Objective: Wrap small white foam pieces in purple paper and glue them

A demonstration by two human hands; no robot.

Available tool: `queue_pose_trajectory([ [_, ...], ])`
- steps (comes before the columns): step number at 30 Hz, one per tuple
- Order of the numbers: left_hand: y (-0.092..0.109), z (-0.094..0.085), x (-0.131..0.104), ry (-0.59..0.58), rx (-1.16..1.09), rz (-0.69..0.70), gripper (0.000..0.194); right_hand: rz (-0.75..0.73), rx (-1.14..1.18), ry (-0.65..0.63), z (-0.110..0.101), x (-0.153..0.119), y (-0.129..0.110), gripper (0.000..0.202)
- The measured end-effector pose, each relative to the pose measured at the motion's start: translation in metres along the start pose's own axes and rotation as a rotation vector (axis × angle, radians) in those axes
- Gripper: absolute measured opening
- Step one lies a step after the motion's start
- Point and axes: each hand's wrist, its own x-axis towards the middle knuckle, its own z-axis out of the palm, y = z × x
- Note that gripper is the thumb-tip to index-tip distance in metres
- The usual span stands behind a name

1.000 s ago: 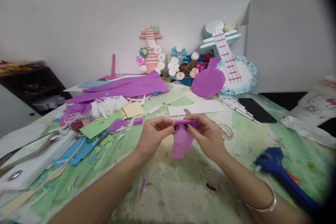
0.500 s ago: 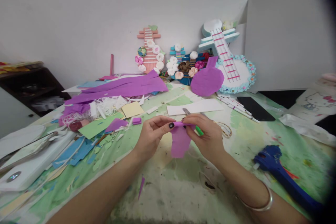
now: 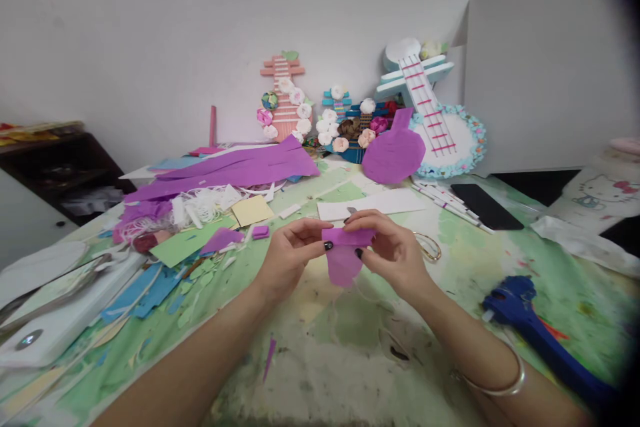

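A small purple paper piece (image 3: 345,265) hangs between my two hands, with a folded or wrapped band along its top edge. My left hand (image 3: 290,253) pinches the left end of that band between thumb and fingers. At the other end my right hand (image 3: 393,250) grips the band, its fingers on top and thumb below. Behind the hands lies a white strip (image 3: 390,202), with scissors (image 3: 429,247) partly hidden by my right hand. A purple guitar-shaped piece (image 3: 394,156) leans farther back.
A blue glue gun (image 3: 530,327) lies at the right, near a black phone (image 3: 486,207). Purple sheets (image 3: 240,163), white string (image 3: 200,205) and paper scraps spread over the left. Decorated instrument models (image 3: 425,103) stand against the wall.
The top band of the purple paper has turned toward me and shows wider. My right thumb has moved down, and the green item beside it no longer shows.
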Motion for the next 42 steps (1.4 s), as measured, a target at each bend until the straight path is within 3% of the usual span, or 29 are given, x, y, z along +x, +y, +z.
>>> queue_pose_trajectory([
  [6, -0.0042, -0.0038, 0.0003, -0.028, 0.106, 0.049, 0.023, 0.315, 0.084, 0.043, 0.0005, 0.0014, -0.0013, 0.028],
  [9, -0.0053, -0.0042, 0.0001, -0.030, 0.148, 0.067, 0.021, 0.395, 0.054, 0.023, 0.0026, 0.0021, -0.0007, 0.023],
  [19, -0.0044, -0.0053, 0.0011, -0.065, 0.164, 0.065, 0.030, 0.471, 0.007, 0.035, 0.0025, 0.0028, -0.0001, 0.020],
  [29, -0.0033, -0.0048, 0.0039, -0.169, 0.269, -0.100, 0.021, 0.518, -0.065, -0.066, 0.0007, 0.0018, -0.0025, 0.034],
  [36, -0.0046, -0.0022, 0.0021, -0.074, 0.285, -0.057, 0.025, 0.551, 0.096, -0.047, 0.0030, 0.0013, 0.0038, 0.032],
  [42, -0.0049, -0.0031, 0.0032, -0.106, 0.355, -0.014, 0.023, 0.534, 0.176, -0.003, 0.0032, 0.0002, 0.0057, 0.040],
])
